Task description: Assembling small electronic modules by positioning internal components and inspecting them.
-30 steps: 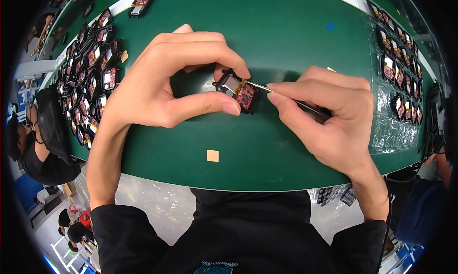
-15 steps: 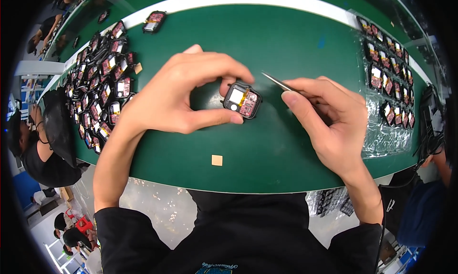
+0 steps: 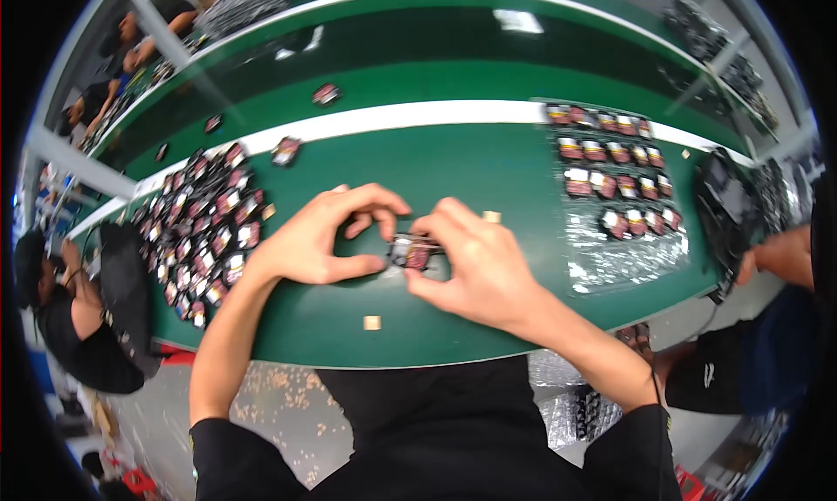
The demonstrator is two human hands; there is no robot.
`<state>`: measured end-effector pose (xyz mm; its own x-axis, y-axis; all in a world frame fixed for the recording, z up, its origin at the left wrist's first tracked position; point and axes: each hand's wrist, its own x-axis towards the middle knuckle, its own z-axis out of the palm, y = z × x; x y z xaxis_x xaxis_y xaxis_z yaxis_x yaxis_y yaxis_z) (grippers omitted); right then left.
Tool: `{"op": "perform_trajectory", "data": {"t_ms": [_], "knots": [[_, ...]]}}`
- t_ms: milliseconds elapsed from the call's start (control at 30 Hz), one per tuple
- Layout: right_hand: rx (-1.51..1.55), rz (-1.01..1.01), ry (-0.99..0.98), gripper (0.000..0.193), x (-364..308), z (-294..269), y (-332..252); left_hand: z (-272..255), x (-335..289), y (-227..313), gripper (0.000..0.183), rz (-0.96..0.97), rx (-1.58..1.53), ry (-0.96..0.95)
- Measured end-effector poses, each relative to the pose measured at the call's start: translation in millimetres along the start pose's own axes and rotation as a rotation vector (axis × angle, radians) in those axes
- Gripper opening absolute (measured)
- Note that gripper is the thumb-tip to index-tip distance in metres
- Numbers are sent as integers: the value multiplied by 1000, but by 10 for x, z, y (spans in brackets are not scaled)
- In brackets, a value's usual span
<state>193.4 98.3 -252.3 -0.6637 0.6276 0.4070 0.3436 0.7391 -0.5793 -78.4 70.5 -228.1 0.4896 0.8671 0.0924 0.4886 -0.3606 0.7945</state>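
Observation:
Over the middle of the table, a small black electronic device (image 3: 411, 252) sits between my hands, its red circuit board and a pale part facing up. My right hand (image 3: 475, 261) has thumb and fingers closed about its right side. To the left, my left hand (image 3: 327, 235) is curved with thumb and fingers apart; its thumb tip is close to the device's edge. Blur hides whether that thumb touches. A thin metallic line by the right fingers may be the tweezers, but they cannot be made out clearly. One small tan square (image 3: 372, 323) lies nearer to me.
A heap of similar devices (image 3: 205, 231) covers the left side. Rows of them stand on a clear plastic tray (image 3: 602, 270) at the right. Another tan square (image 3: 492, 217) appears behind my right hand. A white strip (image 3: 418, 115) crosses the far side. People sit at both sides.
My right hand has moved left onto the device from holding tweezers apart from it. My left hand's fingers have loosened from the device. The whole view has shifted, showing more of the far side.

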Motion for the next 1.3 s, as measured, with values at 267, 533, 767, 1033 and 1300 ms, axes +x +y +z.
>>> {"op": "perform_trajectory", "data": {"t_ms": [267,533,767,1033,1300], "knots": [[-88,95,241,34,-449,-726,248,-543,421,-450,37,-14,756,451],[-470,406,318,45,-757,-1229,397,-841,787,-1007,37,-306,853,488],[-302,366,360,26,-684,-1232,369,-325,619,-468,43,92,480,288],[52,312,111,19,-367,-872,118,211,53,99,84,58,297,284],[198,206,13,23,151,-396,100,233,59,-159,51,75,340,273]]}}
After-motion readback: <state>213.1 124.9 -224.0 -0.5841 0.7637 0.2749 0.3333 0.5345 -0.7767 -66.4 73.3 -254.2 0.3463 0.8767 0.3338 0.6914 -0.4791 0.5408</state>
